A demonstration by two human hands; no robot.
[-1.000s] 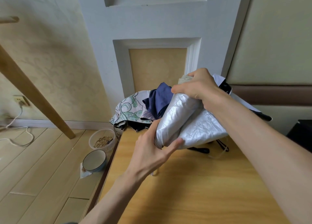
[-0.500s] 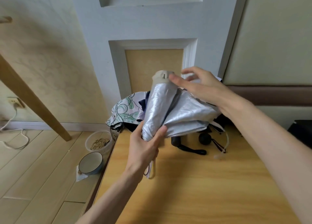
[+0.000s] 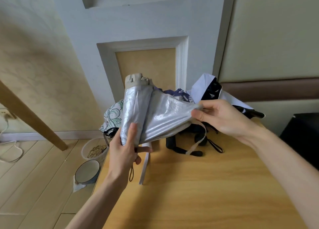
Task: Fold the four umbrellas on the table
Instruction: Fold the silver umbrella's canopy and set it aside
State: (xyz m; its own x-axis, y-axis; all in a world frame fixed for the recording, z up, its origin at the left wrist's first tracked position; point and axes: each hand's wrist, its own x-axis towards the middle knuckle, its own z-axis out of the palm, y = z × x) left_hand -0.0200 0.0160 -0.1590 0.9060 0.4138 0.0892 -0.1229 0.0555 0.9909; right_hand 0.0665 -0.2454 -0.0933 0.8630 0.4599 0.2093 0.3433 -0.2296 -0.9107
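A silver umbrella (image 3: 138, 111) stands nearly upright above the wooden table (image 3: 198, 194), its beige tip at the top. My left hand (image 3: 122, 152) grips its lower end, with a white handle hanging below my fingers. My right hand (image 3: 222, 116) pinches a flap of the silver canopy and holds it stretched out to the right; a grey closing strap dangles from it. Behind lie a floral green-and-white umbrella (image 3: 113, 115), a dark blue umbrella (image 3: 179, 94) and a white-and-black umbrella (image 3: 210, 92), heaped at the table's far edge.
Black handles and wrist loops (image 3: 195, 147) lie on the table under the silver canopy. On the floor at the left stand a plastic tub of grain (image 3: 95, 150) and a bowl (image 3: 87, 171). A wooden leg (image 3: 31, 116) slants at the left; a black object (image 3: 300, 133) sits at the right.
My right hand has left the umbrella's top and drawn a canopy flap out to the right. My left hand has kept its grip on the lower end, and the umbrella stands more upright.
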